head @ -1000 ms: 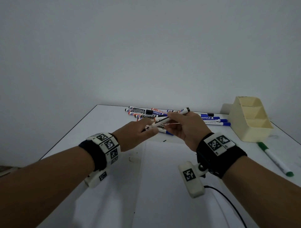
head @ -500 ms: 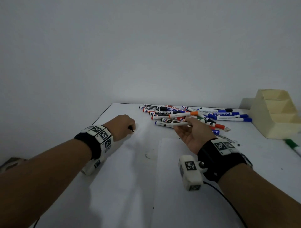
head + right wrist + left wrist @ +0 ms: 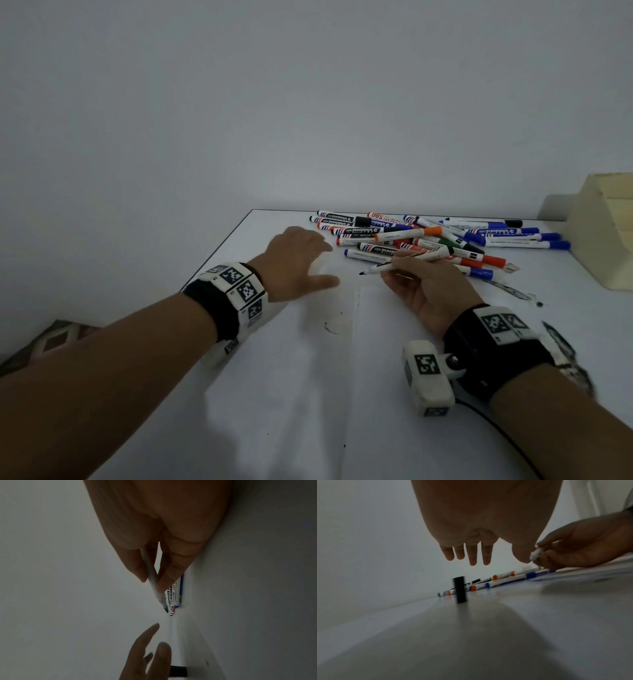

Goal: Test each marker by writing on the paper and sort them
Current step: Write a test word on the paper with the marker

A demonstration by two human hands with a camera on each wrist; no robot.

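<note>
My right hand [image 3: 411, 272] pinches an uncapped white marker [image 3: 404, 263] between thumb and fingers, its black tip pointing left a little above the table. The same marker [image 3: 152, 577] shows in the right wrist view. My left hand [image 3: 305, 262] hovers open with straight fingers [image 3: 473, 555] over a black cap [image 3: 460, 589] that stands upright on the table. In the head view that hand hides the cap. White paper [image 3: 376, 394] lies in front of both hands. A pile of several capped markers [image 3: 445, 236] lies just beyond my right hand.
A cream stepped organizer [image 3: 603, 236] stands at the far right edge. A small dark ink scribble [image 3: 330, 329] marks the surface between my wrists. The table's left edge [image 3: 219, 250] runs close to my left hand; a grey wall rises behind.
The two hands pulled apart at the marker. My left hand carried the cap leftward, then opened and left it standing. My right hand turned palm up with the uncapped marker.
</note>
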